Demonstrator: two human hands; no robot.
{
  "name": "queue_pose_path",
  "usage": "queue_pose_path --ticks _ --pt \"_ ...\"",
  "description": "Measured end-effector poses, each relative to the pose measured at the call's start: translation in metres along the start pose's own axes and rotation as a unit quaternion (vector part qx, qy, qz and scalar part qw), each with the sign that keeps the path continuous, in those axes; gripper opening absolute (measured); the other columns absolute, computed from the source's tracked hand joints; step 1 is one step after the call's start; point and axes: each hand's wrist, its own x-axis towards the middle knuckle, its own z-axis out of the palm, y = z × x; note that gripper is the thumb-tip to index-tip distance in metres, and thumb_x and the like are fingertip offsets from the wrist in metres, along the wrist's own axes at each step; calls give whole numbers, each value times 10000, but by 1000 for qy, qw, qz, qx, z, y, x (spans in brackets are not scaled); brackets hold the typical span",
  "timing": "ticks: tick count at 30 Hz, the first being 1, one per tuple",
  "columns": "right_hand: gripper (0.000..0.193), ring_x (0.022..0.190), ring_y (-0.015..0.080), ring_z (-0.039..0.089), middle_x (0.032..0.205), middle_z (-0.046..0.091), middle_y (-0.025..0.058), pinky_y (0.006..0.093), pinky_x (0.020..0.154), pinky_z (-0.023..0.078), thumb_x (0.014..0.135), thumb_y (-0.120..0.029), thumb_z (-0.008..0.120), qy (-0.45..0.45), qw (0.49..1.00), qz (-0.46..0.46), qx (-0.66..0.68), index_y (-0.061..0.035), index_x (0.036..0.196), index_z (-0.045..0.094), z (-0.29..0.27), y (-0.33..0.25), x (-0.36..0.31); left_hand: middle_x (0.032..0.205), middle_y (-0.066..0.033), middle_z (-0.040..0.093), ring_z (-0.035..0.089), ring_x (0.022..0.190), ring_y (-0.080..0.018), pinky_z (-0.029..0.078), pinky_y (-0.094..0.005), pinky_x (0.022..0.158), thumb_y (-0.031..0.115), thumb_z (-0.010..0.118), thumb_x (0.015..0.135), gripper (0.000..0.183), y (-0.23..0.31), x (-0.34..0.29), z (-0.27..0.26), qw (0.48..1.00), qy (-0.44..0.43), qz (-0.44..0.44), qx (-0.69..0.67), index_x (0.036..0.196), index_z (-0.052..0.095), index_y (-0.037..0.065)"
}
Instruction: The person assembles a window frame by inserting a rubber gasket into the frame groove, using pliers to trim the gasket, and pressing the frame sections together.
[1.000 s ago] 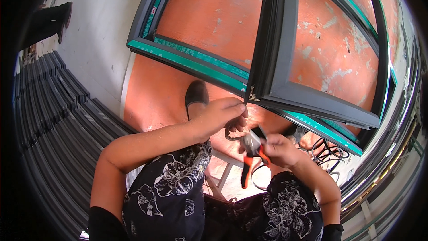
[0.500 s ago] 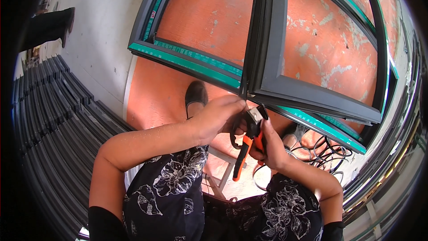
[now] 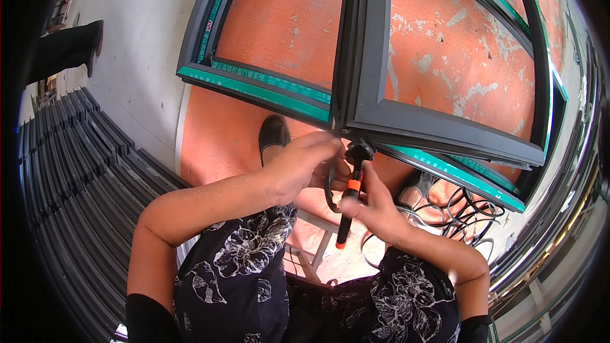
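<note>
Right below the near corner of a dark grey window sash (image 3: 432, 124), both hands are close together. My left hand (image 3: 305, 159) is closed at the corner, its fingers pinching a thin black rubber strip (image 3: 328, 189) whose loose length curls down beneath them. My right hand (image 3: 375, 206) is wrapped round the handles of hand shears (image 3: 353, 184), black with orange parts. The black head of the shears points up towards the corner, close to my left fingertips. Whether the blades touch the strip cannot be made out.
The sash rests over a larger frame edged with green film (image 3: 254, 92), on an orange worn floor (image 3: 286, 32). Black cable or strip (image 3: 467, 216) lies coiled at right. Dark profiles (image 3: 82, 216) are stacked at left. A person's leg (image 3: 67, 51) shows far left.
The shears have turned in my right hand, so the handles now look edge-on and closer together. My right thumb has moved across them. The sash and frame appear shifted slightly left in view.
</note>
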Motion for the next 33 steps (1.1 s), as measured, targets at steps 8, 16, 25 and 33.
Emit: queue_pose_path --ticks 8,16,25,33 --pt "539 873 148 546 970 572 77 275 808 448 791 -75 612 21 991 129 1 19 1293 441 -23 10 -5 845 -48 624 641 807 -165 541 -317 720 250 484 970 211 -7 2 -20 999 36 4 24 964 577 61" --pt "466 780 152 561 873 615 101 281 750 464 807 -122 618 -3 986 127 -105 20 1235 501 -35 -14 4 791 -32 601 614 736 -134 505 -270 647 247 492 969 216 -10 7 -21 997 39 29 56 925 579 54" --pt "459 808 375 604 856 620 221 393 732 484 695 -129 599 -53 919 14 -391 12 1131 576 -45 -30 33 726 -21 583 566 670 -95 453 -210 587 189 468 977 208 -9 3 -29 954 74 111 268 909 571 22" --pt "475 850 393 584 887 611 227 411 764 476 673 -130 604 -44 912 -2 -407 -3 1130 587 -38 -31 39 694 -79 563 562 638 -150 450 -295 599 132 491 932 180 -2 -7 -32 859 96 216 454 895 575 -23"
